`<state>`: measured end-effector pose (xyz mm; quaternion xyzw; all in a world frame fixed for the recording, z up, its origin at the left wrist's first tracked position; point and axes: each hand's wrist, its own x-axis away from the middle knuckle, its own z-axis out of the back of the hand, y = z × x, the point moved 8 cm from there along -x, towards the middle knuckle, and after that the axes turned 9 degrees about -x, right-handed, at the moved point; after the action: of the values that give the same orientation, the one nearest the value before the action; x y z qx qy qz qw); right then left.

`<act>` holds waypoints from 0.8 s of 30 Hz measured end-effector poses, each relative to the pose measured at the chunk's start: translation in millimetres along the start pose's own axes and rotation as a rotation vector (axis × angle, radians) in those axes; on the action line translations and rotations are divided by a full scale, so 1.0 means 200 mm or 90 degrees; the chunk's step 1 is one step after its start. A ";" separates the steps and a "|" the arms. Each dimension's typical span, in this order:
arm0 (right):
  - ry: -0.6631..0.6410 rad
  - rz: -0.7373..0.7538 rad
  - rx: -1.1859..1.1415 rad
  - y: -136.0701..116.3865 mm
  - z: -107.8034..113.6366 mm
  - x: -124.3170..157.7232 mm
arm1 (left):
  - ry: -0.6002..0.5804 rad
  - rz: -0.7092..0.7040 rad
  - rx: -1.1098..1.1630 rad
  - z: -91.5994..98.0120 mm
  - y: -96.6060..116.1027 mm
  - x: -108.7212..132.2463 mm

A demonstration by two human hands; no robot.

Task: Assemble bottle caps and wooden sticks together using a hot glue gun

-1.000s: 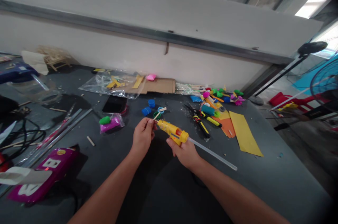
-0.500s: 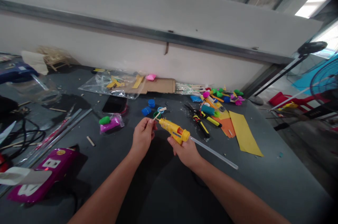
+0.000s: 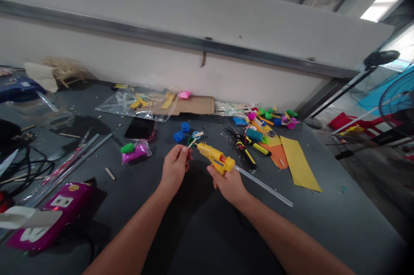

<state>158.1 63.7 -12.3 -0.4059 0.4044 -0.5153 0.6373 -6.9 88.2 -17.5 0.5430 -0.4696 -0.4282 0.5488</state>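
Over the middle of the dark table, my left hand (image 3: 174,165) pinches a thin wooden stick (image 3: 192,143) that points up and to the right. My right hand (image 3: 228,183) is wrapped round the handle of a yellow hot glue gun (image 3: 214,156). A long clear glue stick (image 3: 263,185) runs out of the gun's back end. The nozzle points left and stands close beside the wooden stick; I cannot tell whether they touch. Just beyond the stick lie several bottle caps (image 3: 185,127), blue and green.
Pliers with yellow-black handles (image 3: 246,154) and yellow paper (image 3: 299,162) lie to the right. A phone (image 3: 139,129), a purple clay packet (image 3: 136,154) and a purple corded device (image 3: 54,216) are to the left. Cardboard (image 3: 197,105) and colourful clay pieces (image 3: 268,113) line the back.
The glue gun in my right hand has shifted slightly to the right, its nozzle drawing a little away from the stick. My left hand stays nearly still.
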 end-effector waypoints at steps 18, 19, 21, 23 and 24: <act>0.019 -0.045 -0.027 0.06 0.03 -0.01 | -0.001 0.004 0.007 0.00 0.00 0.00; 0.019 -0.045 -0.026 0.07 0.03 -0.01 | -0.002 0.004 0.006 0.00 0.00 0.00; 0.018 -0.044 -0.026 0.07 0.02 -0.01 | -0.001 0.003 0.006 -0.01 0.01 0.00; 0.022 -0.041 -0.029 0.08 0.02 -0.01 | -0.001 0.002 0.007 -0.01 0.01 0.01; 0.022 -0.038 -0.030 0.08 0.02 -0.01 | -0.001 0.004 0.008 -0.01 0.01 0.01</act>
<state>166.4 68.5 -24.9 -0.4239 0.4153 -0.5312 0.6047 -5.2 87.2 -14.6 0.5446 -0.4742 -0.4244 0.5463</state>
